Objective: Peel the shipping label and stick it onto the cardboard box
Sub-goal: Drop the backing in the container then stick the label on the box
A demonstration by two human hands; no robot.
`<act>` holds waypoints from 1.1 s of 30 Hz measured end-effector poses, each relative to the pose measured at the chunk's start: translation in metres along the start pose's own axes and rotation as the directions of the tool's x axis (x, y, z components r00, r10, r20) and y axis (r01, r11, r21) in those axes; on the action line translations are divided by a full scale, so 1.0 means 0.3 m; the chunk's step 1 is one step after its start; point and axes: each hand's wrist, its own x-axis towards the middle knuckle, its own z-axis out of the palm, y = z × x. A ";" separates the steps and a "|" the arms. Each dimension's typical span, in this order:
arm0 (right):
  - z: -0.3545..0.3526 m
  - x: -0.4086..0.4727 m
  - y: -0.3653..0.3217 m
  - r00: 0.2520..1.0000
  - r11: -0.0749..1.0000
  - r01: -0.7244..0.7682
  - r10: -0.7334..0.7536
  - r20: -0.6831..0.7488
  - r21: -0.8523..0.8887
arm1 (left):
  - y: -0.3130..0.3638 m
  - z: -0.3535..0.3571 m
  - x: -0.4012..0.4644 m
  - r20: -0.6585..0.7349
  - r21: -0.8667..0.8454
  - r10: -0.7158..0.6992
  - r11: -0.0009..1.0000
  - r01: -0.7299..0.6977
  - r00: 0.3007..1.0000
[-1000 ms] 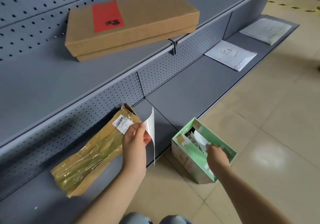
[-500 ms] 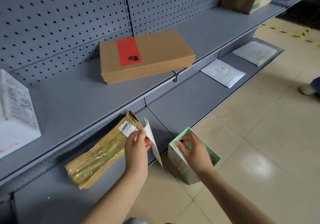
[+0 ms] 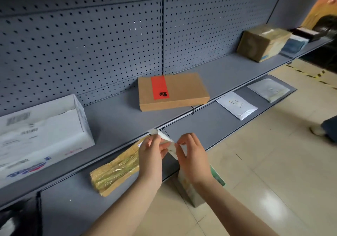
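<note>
Both hands hold the shipping label [image 3: 168,143] up in front of the lower shelf [image 3: 209,126], probably so its backing can be split off: left hand [image 3: 151,150] fingers are closed, pinching its upper left part, and right hand [image 3: 191,151] fingers are closed, pinching its lower right end. The label is a curled white strip, long axis slanting from upper left by the shelf edge down to lower right, curled top end pointing toward the shelves. The cardboard box [image 3: 173,91] with the red strip lies flat on the upper shelf, well apart from the label, long side along the shelf edge, likely the stick target.
</note>
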 end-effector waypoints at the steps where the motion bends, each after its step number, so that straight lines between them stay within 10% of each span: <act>1: -0.013 0.007 -0.018 1.000 1.000 0.003 -0.003 -0.011 0.002 | 0.018 0.001 -0.012 0.007 -0.009 0.004 1.000 -0.004 1.000; 33: -0.360 0.210 -0.843 0.981 0.858 0.188 -0.185 -0.053 0.477 | 0.783 -0.179 -0.365 -0.192 0.179 0.546 0.836 -0.518 0.815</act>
